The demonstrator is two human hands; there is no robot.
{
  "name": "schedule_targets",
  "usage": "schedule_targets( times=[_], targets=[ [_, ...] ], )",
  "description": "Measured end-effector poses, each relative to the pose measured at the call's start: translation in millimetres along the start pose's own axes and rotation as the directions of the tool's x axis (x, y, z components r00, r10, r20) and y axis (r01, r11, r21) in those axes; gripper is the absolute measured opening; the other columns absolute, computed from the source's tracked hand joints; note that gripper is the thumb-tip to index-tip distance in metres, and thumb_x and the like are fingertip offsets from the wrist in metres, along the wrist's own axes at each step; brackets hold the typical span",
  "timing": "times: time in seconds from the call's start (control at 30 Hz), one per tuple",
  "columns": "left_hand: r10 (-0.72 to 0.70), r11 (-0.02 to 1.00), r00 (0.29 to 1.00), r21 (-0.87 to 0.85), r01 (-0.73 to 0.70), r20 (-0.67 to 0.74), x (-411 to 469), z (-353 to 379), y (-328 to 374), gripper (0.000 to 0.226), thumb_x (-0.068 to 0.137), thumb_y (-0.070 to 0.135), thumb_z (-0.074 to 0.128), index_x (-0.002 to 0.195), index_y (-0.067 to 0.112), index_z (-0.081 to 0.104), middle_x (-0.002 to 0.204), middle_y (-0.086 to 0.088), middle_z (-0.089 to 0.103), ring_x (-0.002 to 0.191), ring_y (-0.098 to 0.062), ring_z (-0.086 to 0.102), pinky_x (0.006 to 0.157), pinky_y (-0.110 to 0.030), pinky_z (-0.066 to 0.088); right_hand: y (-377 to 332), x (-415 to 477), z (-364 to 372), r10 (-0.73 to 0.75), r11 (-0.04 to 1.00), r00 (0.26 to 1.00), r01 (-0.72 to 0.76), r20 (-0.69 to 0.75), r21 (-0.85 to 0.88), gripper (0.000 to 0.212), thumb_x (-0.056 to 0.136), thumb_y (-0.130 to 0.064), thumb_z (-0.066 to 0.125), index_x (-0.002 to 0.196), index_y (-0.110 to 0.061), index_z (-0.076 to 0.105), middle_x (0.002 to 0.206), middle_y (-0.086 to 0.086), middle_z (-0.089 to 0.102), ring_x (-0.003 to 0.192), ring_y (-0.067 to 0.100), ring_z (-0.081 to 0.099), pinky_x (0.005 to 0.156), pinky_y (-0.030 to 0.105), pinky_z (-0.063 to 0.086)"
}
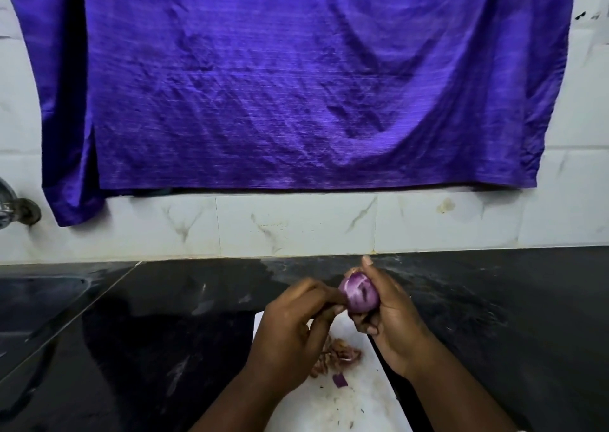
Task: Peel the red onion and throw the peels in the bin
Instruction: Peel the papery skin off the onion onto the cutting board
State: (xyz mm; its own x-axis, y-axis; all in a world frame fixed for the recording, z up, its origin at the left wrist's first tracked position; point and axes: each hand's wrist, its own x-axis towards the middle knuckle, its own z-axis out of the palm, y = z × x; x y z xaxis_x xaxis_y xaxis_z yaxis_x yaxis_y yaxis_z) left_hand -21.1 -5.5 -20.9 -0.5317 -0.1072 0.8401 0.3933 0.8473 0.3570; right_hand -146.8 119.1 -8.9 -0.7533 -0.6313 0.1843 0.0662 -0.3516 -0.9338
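Note:
A small red onion (pixel 359 295), its purple flesh showing with pale streaks, is held above the counter in my right hand (pixel 392 319), fingers curled around its right side and bottom. My left hand (pixel 296 329) pinches at the onion's left edge with thumb and fingertips, touching its skin. Below the hands lies a white cutting board (pixel 352 402) with a small heap of brownish peels (pixel 336 354) and one purple piece (pixel 340 380). No bin is in view.
The board sits on a black, wet-looking stone counter (pixel 164 333). A steel sink (pixel 36 303) is sunk in at the left, with a tap (pixel 13 209) on the white tiled wall. A large purple cloth (pixel 280 79) hangs over the wall behind.

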Motion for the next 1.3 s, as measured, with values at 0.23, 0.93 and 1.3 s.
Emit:
schedule_targets(
  times=[0.23,0.93,1.3],
  targets=[
    [-0.127,0.992,0.983,0.031,0.124,0.134,-3.8,3.7,-1.5,0.01,0.098,0.026,0.066,0.093,0.026,0.075,0.102,0.017,0.061,0.096,-0.012,0.064,0.076,-0.026,0.053,-0.6,2.9,-3.6,-0.091,0.995,0.996,0.091,-0.003,0.04,0.05,0.083,-0.06,0.075,0.106,-0.016,0.074,0.109,0.034,0.067,0.077,0.024,0.054,0.048,0.023,0.035],
    [-0.381,0.924,0.914,-0.087,0.372,-0.138,-0.7,4.0,-2.0,0.013,0.085,0.012,0.082,0.09,0.024,0.084,0.079,0.013,0.077,0.071,-0.006,0.074,0.064,-0.032,0.062,9.5,-0.9,8.3,-0.2,0.926,0.971,0.231,0.131,-0.3,0.03,0.087,-0.047,0.062,0.105,-0.027,0.076,0.107,-0.002,0.075,0.102,0.016,0.073,0.085,0.028,0.06],
    [-0.454,0.891,0.878,-0.087,0.445,-0.152,0.1,3.8,-0.1,0.014,0.083,0.011,0.08,0.083,0.025,0.079,0.074,0.008,0.075,0.065,-0.011,0.072,0.063,-0.04,0.063,11.2,-3.1,7.9,-0.195,0.9,0.964,0.25,0.181,-0.357,0.031,0.089,-0.049,0.061,0.109,-0.029,0.072,0.103,-0.016,0.072,0.1,0.004,0.071,0.084,0.024,0.059]
  ],
)
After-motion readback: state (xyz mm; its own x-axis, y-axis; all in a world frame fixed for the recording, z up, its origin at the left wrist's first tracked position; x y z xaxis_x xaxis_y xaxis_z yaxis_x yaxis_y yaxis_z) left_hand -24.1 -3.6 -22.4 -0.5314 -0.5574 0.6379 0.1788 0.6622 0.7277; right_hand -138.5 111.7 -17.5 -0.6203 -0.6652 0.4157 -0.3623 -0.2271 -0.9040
